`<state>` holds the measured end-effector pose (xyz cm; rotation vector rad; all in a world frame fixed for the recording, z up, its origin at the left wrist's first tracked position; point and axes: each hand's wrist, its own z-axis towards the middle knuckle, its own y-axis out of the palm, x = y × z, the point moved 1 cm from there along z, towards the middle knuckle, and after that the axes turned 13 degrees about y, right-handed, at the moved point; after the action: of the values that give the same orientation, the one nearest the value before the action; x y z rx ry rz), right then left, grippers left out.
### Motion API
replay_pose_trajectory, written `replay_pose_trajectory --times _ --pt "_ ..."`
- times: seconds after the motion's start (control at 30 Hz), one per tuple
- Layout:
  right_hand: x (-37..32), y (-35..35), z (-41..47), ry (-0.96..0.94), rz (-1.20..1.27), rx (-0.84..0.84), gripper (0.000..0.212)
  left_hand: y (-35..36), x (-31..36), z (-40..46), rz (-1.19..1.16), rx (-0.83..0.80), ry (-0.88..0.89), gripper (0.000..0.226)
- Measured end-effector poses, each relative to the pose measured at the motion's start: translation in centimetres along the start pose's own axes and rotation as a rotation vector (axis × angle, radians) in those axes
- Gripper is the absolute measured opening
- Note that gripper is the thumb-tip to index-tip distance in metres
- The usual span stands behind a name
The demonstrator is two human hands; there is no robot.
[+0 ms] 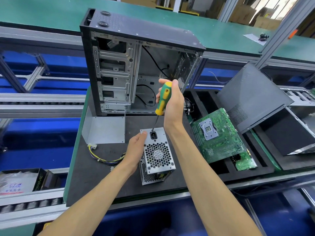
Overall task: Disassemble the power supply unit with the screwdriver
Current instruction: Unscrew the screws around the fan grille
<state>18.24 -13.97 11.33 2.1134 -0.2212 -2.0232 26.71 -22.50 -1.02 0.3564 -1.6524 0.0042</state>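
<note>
A silver power supply unit (157,155) stands on the dark mat, its honeycomb fan grille and black power socket facing up. My left hand (136,147) holds its left side, thumb on the top left corner. My right hand (172,101) grips a green and yellow screwdriver (162,99) by the handle. The thin shaft slants down and its tip meets the unit's top edge just above the socket. A bundle of yellow and black cables (105,157) trails from the unit to the left.
An open black computer case (136,65) stands upright behind the unit. A loose grey metal cover (104,130) lies left of it. To the right, a green motherboard (219,135) rests on a black foam tray, beside a case side panel (252,94).
</note>
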Motion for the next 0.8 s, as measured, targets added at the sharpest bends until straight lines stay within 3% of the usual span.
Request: replay_pose_trajectory --times 0.17,0.37,0.57,0.73,0.8 --pt "0.1 0.0 0.1 0.059 0.122 -0.021 0.043 0.0 0.0 0.0 -0.002 0.004 0.007 0.034" --pt "0.7 -0.1 -0.5 -0.001 -0.059 -0.005 0.034 0.1 0.0 -0.1 0.001 0.002 0.014 0.035" --pt "0.0 -0.8 -0.1 0.044 0.167 0.026 0.044 -0.1 -0.2 0.1 -0.048 0.016 -0.046 0.035" --pt "-0.4 -2.0 0.0 0.058 0.297 0.039 0.044 -0.8 -1.2 0.4 -0.265 0.007 -0.099 0.051" --pt "-0.4 -2.8 0.1 0.083 0.364 0.053 0.045 -1.2 -1.4 0.7 -0.316 0.030 -0.102 0.043"
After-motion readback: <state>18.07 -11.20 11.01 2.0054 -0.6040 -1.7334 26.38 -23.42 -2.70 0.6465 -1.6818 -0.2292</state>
